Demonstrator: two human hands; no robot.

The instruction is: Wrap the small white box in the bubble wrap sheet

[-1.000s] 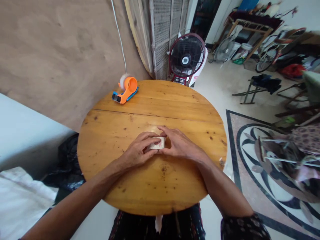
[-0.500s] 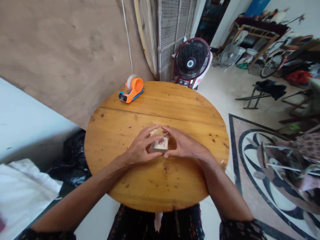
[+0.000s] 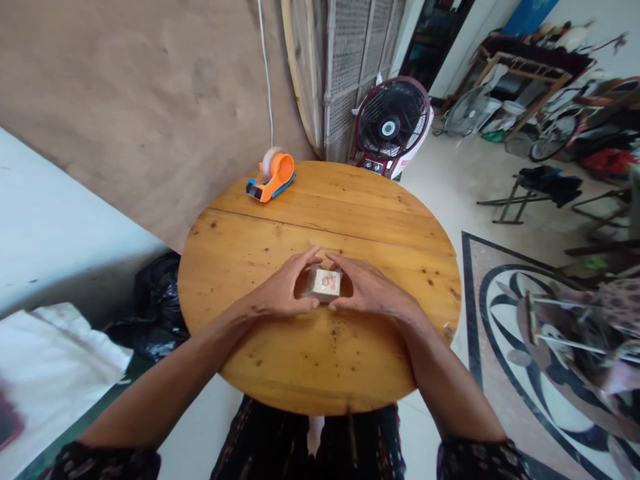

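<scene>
A small whitish box (image 3: 327, 283) with a red printed picture on its top lies on the round wooden table, in front of me. Clear wrapping seems to cover its left end. My left hand (image 3: 285, 287) curls around the left side, thumb at the near edge and fingers at the far edge. From the right, my right hand (image 3: 370, 285) does the same, its thumb close against the front face. Gaps show between both palms and the box. Exact fingertip contact is hard to make out.
The round table (image 3: 320, 360) carries an orange tape dispenser (image 3: 280, 175) at its far left. A fan (image 3: 393, 123) stands behind the table. Black plastic bags (image 3: 150, 307) and a white sack (image 3: 60, 353) lie left. A folding stool (image 3: 525, 190) is off to the right.
A left finger that lay across the box's top has moved off it, so the top now shows more fully. Both hands stay around the box. The view has shifted slightly.
</scene>
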